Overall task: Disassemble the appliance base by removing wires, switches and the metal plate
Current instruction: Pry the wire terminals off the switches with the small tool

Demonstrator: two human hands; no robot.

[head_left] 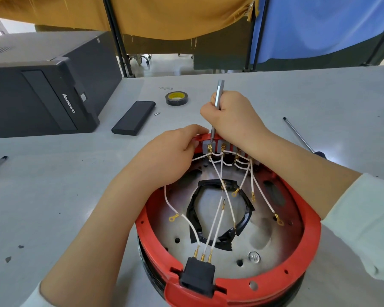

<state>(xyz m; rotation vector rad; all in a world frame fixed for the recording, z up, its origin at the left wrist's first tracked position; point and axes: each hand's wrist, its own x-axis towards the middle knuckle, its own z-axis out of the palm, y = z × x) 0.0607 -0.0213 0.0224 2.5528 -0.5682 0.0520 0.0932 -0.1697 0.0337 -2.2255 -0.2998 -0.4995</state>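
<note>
The round red appliance base (228, 220) sits on the grey table (53, 185), close to the person. At its 12 o'clock edge is a row of grey switches (222, 147) with white wires (217, 209) hanging down over the shiny metal plate (264, 235). The right hand (233, 116) is wrapped around a silver screwdriver (217, 100), tip down at the switches. The left hand (175, 151) grips the rim at 11 o'clock. A black plug socket (197, 275) sits at 6 o'clock.
</note>
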